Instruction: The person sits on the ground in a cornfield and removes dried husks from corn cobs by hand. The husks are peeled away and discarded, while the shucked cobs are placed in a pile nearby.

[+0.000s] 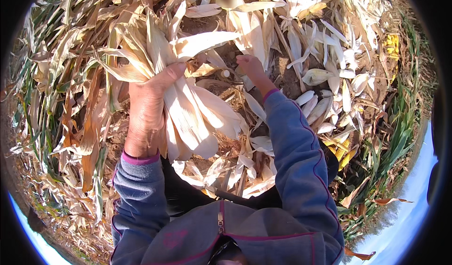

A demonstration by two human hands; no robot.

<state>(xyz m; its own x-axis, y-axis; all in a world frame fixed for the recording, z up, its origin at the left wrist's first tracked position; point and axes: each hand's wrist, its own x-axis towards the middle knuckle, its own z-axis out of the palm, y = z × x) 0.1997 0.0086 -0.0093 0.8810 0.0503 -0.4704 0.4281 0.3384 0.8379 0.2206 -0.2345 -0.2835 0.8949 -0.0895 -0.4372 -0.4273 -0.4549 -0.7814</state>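
Observation:
My left hand (148, 102) is closed around a thick bunch of dry, pale corn husks (190, 113). Its thumb lies across the husks, which fan out above and below the fist. To the right, my right hand (252, 69) is apart from the bunch, with its fingers curled. Just beyond it are long loose husks (249, 28) on the soil. Whether those fingers pinch anything is too small to tell. A small round pale piece (225, 74), perhaps a cut stalk end, shows between my hands.
Dry and green corn stalks (53, 99) are heaped along the left. Stripped husks (321, 77) litter the brown soil (282, 67) to the right. Yellow corn cobs (342, 153) lie beside my right arm, and more yellow cobs (392, 46) are farther off.

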